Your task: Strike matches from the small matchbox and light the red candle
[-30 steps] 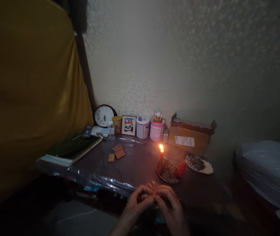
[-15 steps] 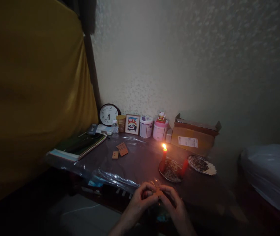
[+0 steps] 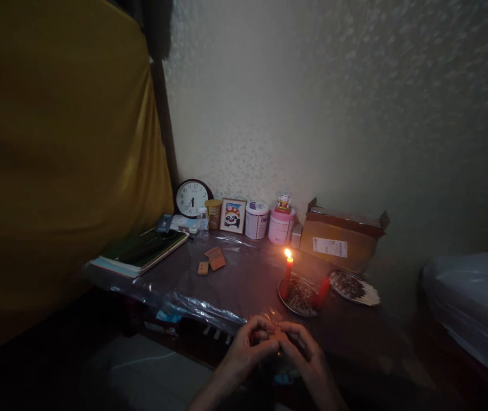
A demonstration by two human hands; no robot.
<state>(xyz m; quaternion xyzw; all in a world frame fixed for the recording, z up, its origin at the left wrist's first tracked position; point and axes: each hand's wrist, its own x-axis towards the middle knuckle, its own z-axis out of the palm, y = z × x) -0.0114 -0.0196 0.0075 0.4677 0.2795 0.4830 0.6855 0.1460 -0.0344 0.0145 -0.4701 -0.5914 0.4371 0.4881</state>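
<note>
My left hand and my right hand meet at the near edge of the dark table, fingertips pinched together on a small tan object too dim to name. Both hands have curled fingers. Just beyond them a lit red candle stands on a patterned plate, with an unlit red candle leaning at the plate's right rim. A second plate with pale sticks lies further right.
Along the wall stand a clock, a framed panda picture, two tubs, and an open cardboard box. Books lie at left, small brown pieces mid-table. A yellow curtain hangs left; a plastic-covered bundle lies right.
The view has shifted a little left and down, so everything sits slightly further right. My hands stay pinched together and have hardly moved on the small object.
</note>
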